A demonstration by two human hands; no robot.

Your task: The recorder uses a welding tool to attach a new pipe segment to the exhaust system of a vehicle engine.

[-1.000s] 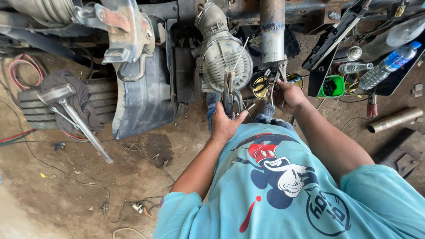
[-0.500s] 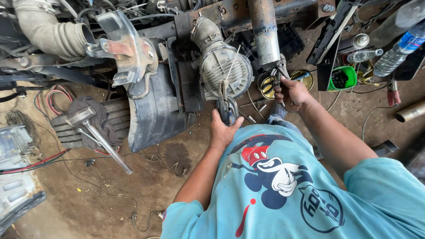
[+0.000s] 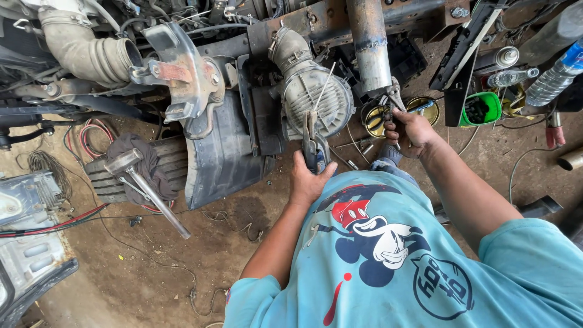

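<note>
The left hand (image 3: 308, 181) closes around grey metal locking pliers (image 3: 314, 144) just below the round, ribbed grey housing (image 3: 317, 97). The right hand (image 3: 408, 131) grips a small blue-handled tool (image 3: 418, 108) beside the rusty steel pipe (image 3: 370, 45). A steel hammer (image 3: 146, 188) lies on the dirt, well apart.

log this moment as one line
left hand: grips pliers at ribbed housing | right hand: holds small tool by pipe | hammer: on ground, untouched
</note>
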